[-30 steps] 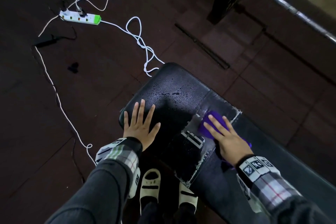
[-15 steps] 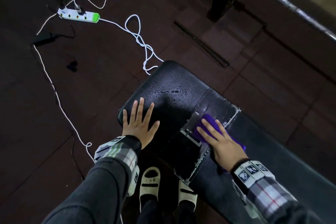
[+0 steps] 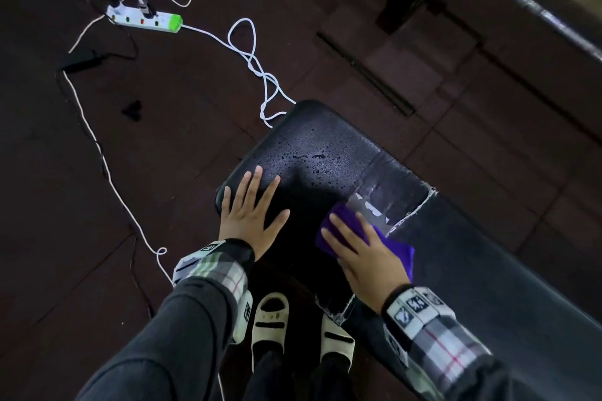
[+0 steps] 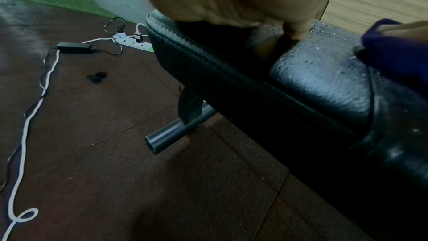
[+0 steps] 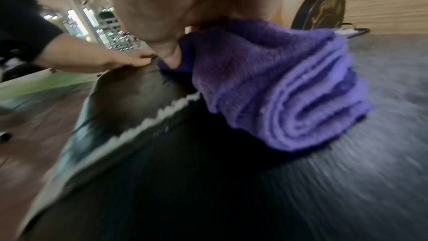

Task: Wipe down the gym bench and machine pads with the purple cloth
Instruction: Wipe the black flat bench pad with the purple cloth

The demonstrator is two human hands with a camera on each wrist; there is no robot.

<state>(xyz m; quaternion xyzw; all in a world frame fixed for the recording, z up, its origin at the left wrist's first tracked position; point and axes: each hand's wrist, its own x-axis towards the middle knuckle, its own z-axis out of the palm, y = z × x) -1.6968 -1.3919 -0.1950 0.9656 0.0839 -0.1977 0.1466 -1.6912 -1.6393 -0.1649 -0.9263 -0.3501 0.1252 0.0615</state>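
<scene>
Purple cloth (image 3: 353, 226) is seen folded on the black bench (image 3: 312, 153), at the centre right of the head view, just beside the frayed white seam where 2 pad sections meet. It is pressed flat under the right hand (image 3: 365, 254), whose fingers are laid out straight over it, not curled round it; in the right wrist view the cloth's stacked folds (image 5: 289, 98) are shown bulging out from beneath the palm. The left hand (image 3: 250, 215) is spread flat, fingers apart and straight, on the bench's rounded end at the lower centre of the frame, holding nothing. Water droplets are scattered over the pad above that hand. A white power strip (image 3: 145, 20) with a green end is seen on the dark floor at the upper left, its white cord (image 3: 250, 58) looped toward the bench. A barbell (image 3: 534, 6) is visible at the upper right
</scene>
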